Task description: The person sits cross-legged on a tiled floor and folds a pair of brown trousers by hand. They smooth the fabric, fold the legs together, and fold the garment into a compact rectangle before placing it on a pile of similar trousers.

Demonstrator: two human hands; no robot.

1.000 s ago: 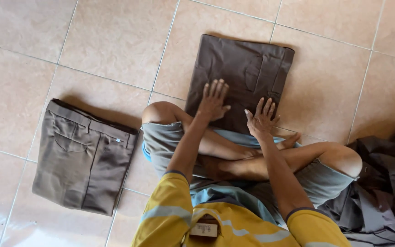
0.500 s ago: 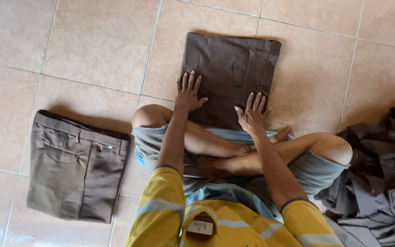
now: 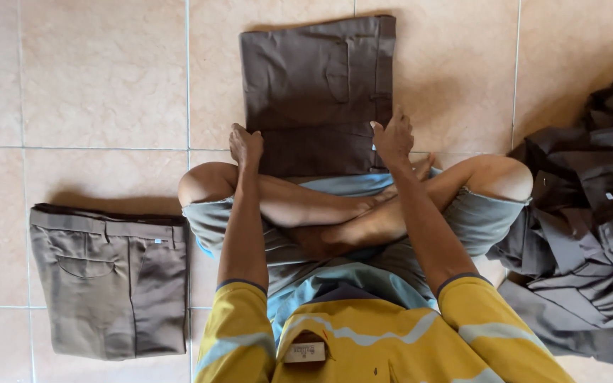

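Dark brown folded trousers [image 3: 317, 92] lie flat on the tiled floor [image 3: 94, 78] at twelve o'clock from the sitter's crossed legs, long axis running away from the body. Left hand [image 3: 246, 145] pinches the near left corner, right hand [image 3: 394, 136] the near right corner, both grips closed on the cloth and about equally near. A folded grey-brown pair [image 3: 111, 280] sits at nine o'clock, a heap of dark clothes [image 3: 590, 227] at three.

A person in a yellow short-sleeved shirt with pale wavy stripes and dark-edged cuffs, a small tag at the neckline, and grey-blue shorts with frayed hems; forearms, legs and feet are bare.
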